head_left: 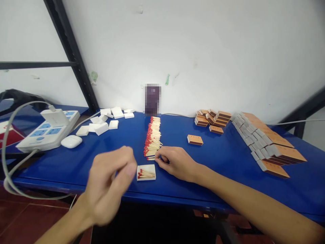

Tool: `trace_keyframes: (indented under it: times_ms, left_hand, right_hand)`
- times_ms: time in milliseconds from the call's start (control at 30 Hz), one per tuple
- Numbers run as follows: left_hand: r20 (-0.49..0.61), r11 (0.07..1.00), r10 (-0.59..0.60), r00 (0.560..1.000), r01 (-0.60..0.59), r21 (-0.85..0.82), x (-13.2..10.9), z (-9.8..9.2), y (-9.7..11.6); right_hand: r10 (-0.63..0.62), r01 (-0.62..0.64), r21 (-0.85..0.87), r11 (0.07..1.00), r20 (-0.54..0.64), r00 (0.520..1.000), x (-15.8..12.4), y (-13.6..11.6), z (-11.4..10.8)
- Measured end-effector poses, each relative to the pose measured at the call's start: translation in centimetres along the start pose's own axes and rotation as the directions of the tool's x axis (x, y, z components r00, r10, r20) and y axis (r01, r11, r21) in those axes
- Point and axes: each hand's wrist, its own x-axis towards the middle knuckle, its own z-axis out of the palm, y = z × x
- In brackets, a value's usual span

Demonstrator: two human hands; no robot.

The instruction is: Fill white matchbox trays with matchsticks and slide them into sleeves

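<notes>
A long row of red-tipped matches [153,137] lies on the blue table [218,159]. My right hand [175,162] rests at the near end of that row, fingers curled and pinching at the matches there. A small white tray [146,172] with a few matches in it sits just left of that hand. My left hand [109,184] hovers raised in front of the tray, fingers curled together; I cannot make out whether anything is in them.
Empty white trays [103,123] are scattered at the back left, beside a white power strip [45,132] and an earbud case [71,141]. Orange matchbox sleeves [212,119] are piled at the back, one lies alone [195,139], and a long stack [266,144] runs along the right.
</notes>
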Motion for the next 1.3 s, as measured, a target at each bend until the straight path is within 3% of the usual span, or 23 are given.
trace_keyframes:
  times_ms: [67, 133, 300, 367, 467, 567, 667, 800, 1300]
  left_hand:
    - [0.001, 0.997, 0.000, 1.000, 0.000, -0.083, 2.9, 0.1, 0.0]
    - [-0.003, 0.978, -0.035, 0.999, 0.033, -0.204, 4.3, 0.0, -0.8]
    - [0.076, 0.921, -0.116, 0.990, 0.136, -0.366, 4.1, 0.0, -3.4]
    - [0.136, 0.940, -0.123, 0.983, 0.159, -0.302, 4.0, -0.2, -3.5]
    - [0.267, 0.990, -0.127, 0.955, 0.139, -0.024, 3.9, -0.6, -3.2]
    - [0.352, 0.964, -0.109, 0.930, 0.012, 0.265, 3.6, -0.8, -3.3]
    - [0.434, 0.905, -0.076, 0.898, -0.121, 0.408, 3.1, -0.6, -3.5]
    - [0.478, 0.844, -0.047, 0.877, -0.221, 0.489, 2.7, -0.2, -3.7]
    - [0.517, 0.841, -0.092, 0.851, -0.212, 0.498, 2.9, -0.3, -3.5]
  right_hand:
    - [0.023, -0.023, 0.006, 1.000, -0.004, 1.000, 0.0, -0.1, 0.0]
    - [0.045, -0.045, 0.010, 0.999, -0.010, 0.999, 0.0, -0.2, -0.1]
    - [0.062, -0.061, 0.028, 0.998, -0.012, 0.998, 0.1, -0.4, -0.3]
    - [0.055, -0.055, 0.035, 0.998, -0.016, 0.998, 0.1, -0.5, -0.2]
    - [0.044, -0.044, 0.041, 0.998, -0.014, 0.999, 0.1, -0.5, -0.2]
    - [0.034, -0.034, 0.036, 0.999, -0.003, 0.999, 0.2, -0.4, -0.2]
    - [0.025, -0.025, 0.032, 0.999, -0.002, 1.000, 0.2, -0.3, -0.2]
    - [0.024, -0.024, 0.026, 0.999, -0.013, 1.000, 0.1, -0.4, -0.2]
    - [0.052, -0.051, 0.036, 0.998, -0.018, 0.998, 0.1, -0.1, 0.1]
